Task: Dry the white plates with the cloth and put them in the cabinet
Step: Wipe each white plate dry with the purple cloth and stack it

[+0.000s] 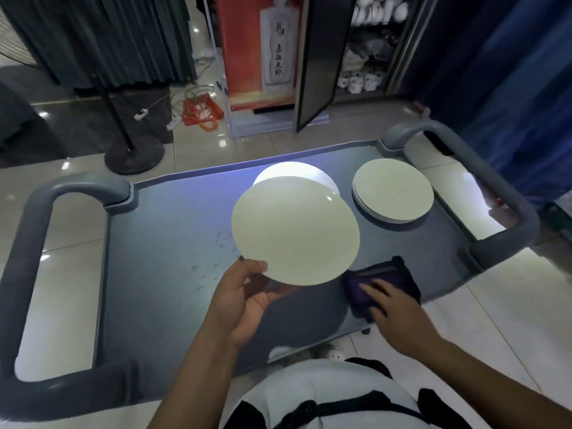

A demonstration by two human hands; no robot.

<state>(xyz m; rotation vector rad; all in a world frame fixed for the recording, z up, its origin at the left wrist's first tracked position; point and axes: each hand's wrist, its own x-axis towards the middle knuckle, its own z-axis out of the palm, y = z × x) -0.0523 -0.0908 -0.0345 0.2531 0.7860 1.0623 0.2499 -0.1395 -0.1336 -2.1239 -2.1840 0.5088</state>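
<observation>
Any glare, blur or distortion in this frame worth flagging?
Head view: the far plate stack is blown out by glare; floor tiles reflect bright light; the right hand on the cloth is motion-blurred; the cart handles bow from wide-angle distortion.

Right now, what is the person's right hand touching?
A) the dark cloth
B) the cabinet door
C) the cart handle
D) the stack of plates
A: the right hand lies with straight fingers on the dark cloth at the cart's near edge, while the left hand holds a white plate.
</observation>
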